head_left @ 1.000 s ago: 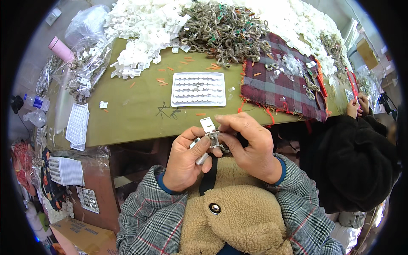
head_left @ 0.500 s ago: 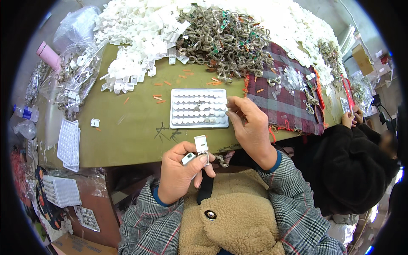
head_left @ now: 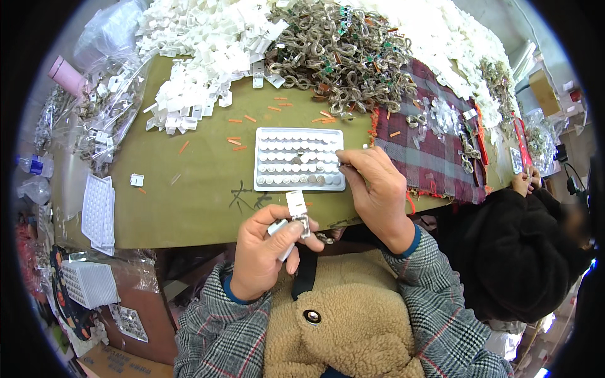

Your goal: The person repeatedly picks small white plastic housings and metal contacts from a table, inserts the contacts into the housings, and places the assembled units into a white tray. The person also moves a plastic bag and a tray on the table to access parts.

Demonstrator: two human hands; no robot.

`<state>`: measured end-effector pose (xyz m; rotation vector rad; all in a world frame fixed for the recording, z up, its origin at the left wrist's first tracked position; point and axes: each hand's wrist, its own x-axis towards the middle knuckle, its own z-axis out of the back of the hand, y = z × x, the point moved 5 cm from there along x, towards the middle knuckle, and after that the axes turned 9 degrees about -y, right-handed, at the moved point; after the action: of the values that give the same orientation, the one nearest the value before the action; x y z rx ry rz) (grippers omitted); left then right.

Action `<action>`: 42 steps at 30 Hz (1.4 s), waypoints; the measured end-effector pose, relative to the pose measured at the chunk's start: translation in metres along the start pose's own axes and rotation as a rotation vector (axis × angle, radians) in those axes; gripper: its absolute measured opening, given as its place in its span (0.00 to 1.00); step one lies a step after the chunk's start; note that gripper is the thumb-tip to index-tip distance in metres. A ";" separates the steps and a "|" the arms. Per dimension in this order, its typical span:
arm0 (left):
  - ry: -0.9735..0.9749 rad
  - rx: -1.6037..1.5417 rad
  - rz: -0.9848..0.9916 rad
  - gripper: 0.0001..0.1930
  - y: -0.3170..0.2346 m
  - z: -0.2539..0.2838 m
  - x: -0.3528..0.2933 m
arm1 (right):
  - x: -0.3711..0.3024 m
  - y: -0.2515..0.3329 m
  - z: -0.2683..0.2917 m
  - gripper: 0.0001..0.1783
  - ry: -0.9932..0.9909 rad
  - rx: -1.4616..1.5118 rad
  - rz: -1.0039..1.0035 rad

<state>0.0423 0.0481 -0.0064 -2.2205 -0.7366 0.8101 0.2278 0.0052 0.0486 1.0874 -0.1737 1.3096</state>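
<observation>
My left hand [head_left: 263,252] is closed around a white plastic case [head_left: 296,203] with a slotted flap, its open metal-lined part under my thumb. A second white piece [head_left: 277,228] sits between the fingers of that hand. Past them, on the table, lies a white tray [head_left: 257,160] with rows of button cells [head_left: 295,159], most light, a few darker. At the tray's right edge my right hand [head_left: 378,189] has thumb and forefinger pinched together; whatever is between the tips is too small to make out.
White plastic cases [head_left: 201,69] and coiled clear cables [head_left: 340,57] are heaped at the back. Orange strips [head_left: 234,140] are scattered behind the tray. A plaid cloth [head_left: 435,138] lies at right, near a co-worker's hands [head_left: 526,181]. Stacked empty trays [head_left: 99,214] lie at left.
My right hand stays at the tray's right edge, its fingertips now closer together. The white case in my left hand is slightly higher and turned, its metal-lined part showing more.
</observation>
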 end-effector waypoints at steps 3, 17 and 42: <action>0.006 -0.089 0.013 0.11 0.002 -0.003 -0.002 | -0.016 0.016 0.012 0.14 0.037 0.228 -0.136; 0.077 -0.168 0.087 0.08 0.026 -0.028 -0.036 | -0.057 0.062 0.044 0.13 -0.039 0.427 -0.130; -0.033 -0.079 -0.073 0.07 0.018 -0.020 -0.032 | -0.075 0.072 0.039 0.24 0.001 0.387 0.159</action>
<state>0.0410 0.0073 0.0032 -2.2403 -0.8744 0.7953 0.1613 -0.0835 0.0594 1.4224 -0.0034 1.5251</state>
